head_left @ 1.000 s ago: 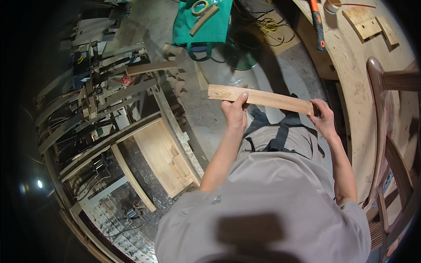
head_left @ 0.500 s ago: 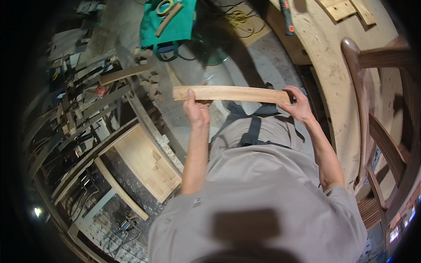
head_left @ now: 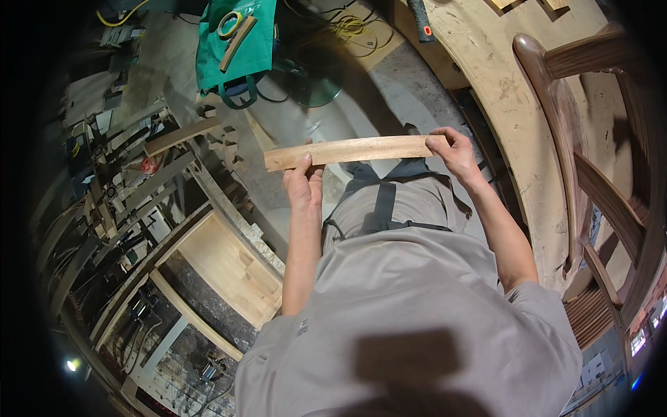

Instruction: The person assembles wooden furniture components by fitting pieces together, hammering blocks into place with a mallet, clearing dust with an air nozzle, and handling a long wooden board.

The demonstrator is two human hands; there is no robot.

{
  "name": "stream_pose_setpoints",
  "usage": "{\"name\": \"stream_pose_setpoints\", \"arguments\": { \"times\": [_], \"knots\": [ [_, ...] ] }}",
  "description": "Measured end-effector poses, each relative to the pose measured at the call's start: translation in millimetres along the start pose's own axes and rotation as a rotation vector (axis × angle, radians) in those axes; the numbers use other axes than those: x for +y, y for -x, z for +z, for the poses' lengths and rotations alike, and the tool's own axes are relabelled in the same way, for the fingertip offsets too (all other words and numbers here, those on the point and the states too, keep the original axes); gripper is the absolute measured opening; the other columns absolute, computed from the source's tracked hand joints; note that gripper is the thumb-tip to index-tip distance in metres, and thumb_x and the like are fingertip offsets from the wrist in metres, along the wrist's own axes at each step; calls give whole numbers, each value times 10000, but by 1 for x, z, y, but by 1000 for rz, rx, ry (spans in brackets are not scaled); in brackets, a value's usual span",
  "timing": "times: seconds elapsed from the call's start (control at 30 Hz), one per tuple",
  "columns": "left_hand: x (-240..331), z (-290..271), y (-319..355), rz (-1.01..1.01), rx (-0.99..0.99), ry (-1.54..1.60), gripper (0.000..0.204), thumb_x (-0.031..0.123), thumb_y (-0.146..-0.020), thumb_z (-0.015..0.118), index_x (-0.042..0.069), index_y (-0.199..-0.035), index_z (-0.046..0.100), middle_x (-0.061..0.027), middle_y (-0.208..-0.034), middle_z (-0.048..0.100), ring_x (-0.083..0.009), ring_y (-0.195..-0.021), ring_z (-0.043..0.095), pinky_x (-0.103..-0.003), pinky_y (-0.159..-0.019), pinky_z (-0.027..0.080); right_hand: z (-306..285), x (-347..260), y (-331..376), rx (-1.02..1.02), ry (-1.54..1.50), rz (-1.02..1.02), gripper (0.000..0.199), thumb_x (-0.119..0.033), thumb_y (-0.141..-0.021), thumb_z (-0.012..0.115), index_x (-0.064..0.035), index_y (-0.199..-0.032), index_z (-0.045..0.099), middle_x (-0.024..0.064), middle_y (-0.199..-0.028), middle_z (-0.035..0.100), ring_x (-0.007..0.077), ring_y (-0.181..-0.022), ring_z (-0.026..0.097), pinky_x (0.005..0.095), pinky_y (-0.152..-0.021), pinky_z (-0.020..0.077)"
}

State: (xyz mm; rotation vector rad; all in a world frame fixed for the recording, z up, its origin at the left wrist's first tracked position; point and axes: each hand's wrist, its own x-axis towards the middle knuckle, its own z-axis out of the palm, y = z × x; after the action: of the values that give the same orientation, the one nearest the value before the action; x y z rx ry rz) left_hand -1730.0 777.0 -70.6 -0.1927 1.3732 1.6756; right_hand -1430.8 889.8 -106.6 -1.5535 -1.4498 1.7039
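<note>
The right hand [head_left: 455,154] wraps over the right end of the curved wooden strip [head_left: 351,151], hiding it. The dark wooden chair [head_left: 590,174] at the right is blurred and cut off by the picture's rim. The cluttered shelves [head_left: 118,229] at the left hold parts too small to tell.

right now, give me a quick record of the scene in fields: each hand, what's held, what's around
left hand: grips the pale, slightly curved wooden slat near its left end
right hand: grips the slat's right end
slat: held roughly level in front of the body, above the lap
right side: light wooden workbench; dark brown wooden chair frame
floor ahead: green cloth bag with a tape roll on it
left side: open pale wooden box, stacked scrap wood
</note>
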Motion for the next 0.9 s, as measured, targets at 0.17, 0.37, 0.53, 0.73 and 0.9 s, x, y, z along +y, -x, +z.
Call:
{"name": "stream_pose_setpoints", "arguments": {
  "times": [0.17,0.37,0.53,0.73,0.9],
  "knots": [
    [-10,-18,-15,-62,43,151,312,-54,-799,606,-46,-1100,526,-147,-1078,599,-245,-994,596,-367,-921,493,1,-16,8,-42,-196,104,288,-195,-877,604,4,-1085,608,51,-819,629,87,-676,557,215,-533,446],
    [-25,30,11,-160,-21,80,357,-51,-734,691,-15,-1063,557,-108,-1007,616,-221,-944,609,-356,-873,506,7,-31,10,-66,-325,52,273,-145,-887,580,23,-1102,593,65,-851,629,100,-701,581,226,-562,480],
    [-35,62,28,-178,-77,-48,364,-42,-718,715,3,-1039,550,-83,-985,605,-201,-910,606,-332,-859,519,8,-43,12,-123,-371,57,297,-154,-884,599,24,-1122,582,40,-819,587,92,-729,561,255,-636,533],
    [-48,82,42,-153,-170,-236,308,-23,-688,747,-2,-944,576,-63,-866,615,-148,-791,607,-255,-749,499,21,-43,13,-248,-448,74,335,-73,-838,622,36,-1148,560,101,-951,617,158,-845,610,297,-736,549],
    [-60,82,36,-72,-176,-301,441,-42,-685,735,-16,-1058,502,-98,-974,606,-180,-899,602,-295,-800,509,19,-53,11,-247,-507,115,351,-30,-796,645,41,-1130,569,85,-888,611,137,-780,602,297,-713,570]
  ]
}}
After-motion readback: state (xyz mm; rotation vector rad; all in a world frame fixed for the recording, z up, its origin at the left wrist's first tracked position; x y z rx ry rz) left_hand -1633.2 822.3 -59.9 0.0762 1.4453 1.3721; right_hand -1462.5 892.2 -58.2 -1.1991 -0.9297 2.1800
